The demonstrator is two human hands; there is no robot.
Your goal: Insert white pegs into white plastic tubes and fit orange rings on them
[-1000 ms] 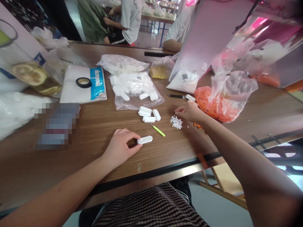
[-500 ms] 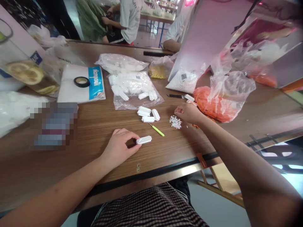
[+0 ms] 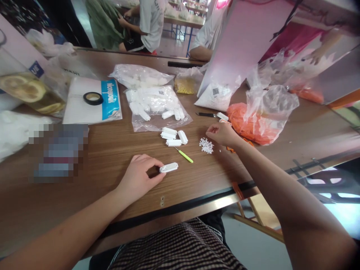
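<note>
My left hand [image 3: 140, 173] pinches one end of a white multi-hole connector housing [image 3: 169, 167] between thumb and forefinger, its rows of holes facing up. My right hand [image 3: 222, 133] is closed, fingers curled together, just above and beside a pile of small white plugs [image 3: 206, 145]; whatever its fingertips hold, if anything, is too small to make out. Between the hands lies a pick with a yellow-green handle [image 3: 186, 156]. Behind the pick, several more white connector housings [image 3: 174, 142] lie grouped on the table.
Beyond them are a clear bag of white housings [image 3: 157, 101], a bag of yellow pieces [image 3: 186, 84] and a bag of white pieces [image 3: 215, 96]. Right of my hand sits a bag of orange parts [image 3: 253, 123]. Tweezers [image 3: 206, 114] lie behind it. Black tape [image 3: 93, 98] rests on a white packet.
The whole view has shifted slightly, so things appear a little further left. Both hands keep nearly the same pose and place. In the background, another person's hand at the right has moved.
</note>
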